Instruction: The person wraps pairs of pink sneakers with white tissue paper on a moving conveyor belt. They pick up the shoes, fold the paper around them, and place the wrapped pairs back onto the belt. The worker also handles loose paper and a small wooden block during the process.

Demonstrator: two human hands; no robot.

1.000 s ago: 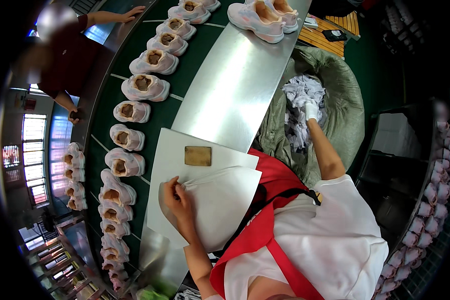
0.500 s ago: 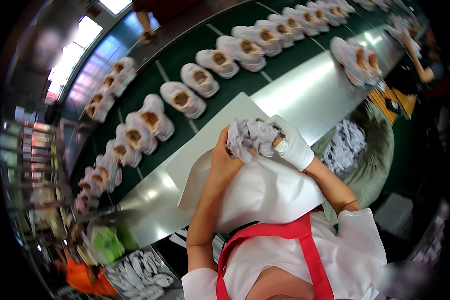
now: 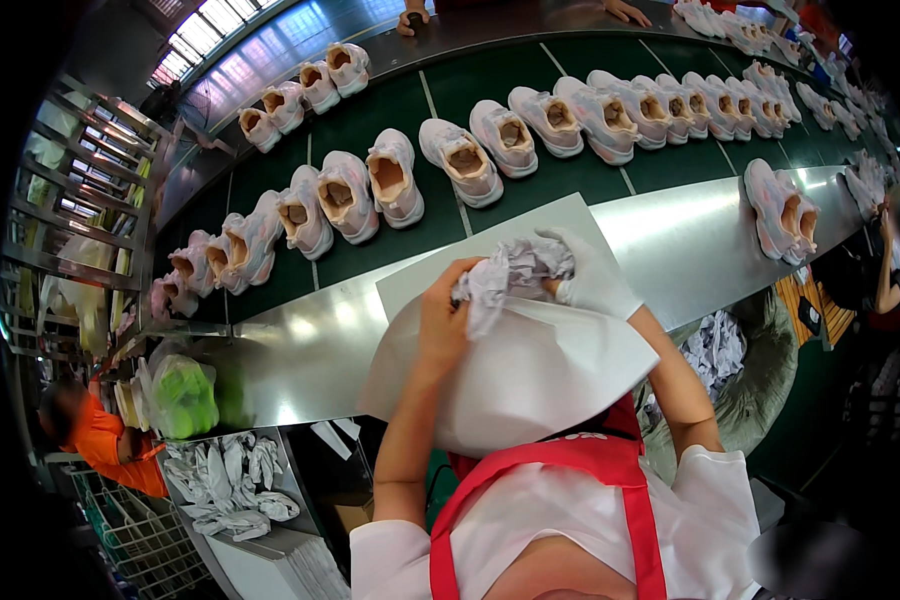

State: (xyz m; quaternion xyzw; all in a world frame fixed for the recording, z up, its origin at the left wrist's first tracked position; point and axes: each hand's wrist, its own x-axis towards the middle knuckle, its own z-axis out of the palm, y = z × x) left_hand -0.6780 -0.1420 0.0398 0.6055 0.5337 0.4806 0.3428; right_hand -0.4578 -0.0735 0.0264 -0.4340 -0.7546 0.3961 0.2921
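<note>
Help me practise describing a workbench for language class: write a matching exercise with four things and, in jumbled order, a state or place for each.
Things
1. Left hand
2. Right hand
3. Crumpled wad
4. Sack

States and places
A. Held between two hands
B. At the person's right, with crumpled paper inside
C. Bare
D. At least partly gloved in white

Right pairs: 1-C, 2-D, 3-A, 4-B

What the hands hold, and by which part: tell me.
Crumpled pale paper, the left hand at its left side, the gloved right hand at its right.
</note>
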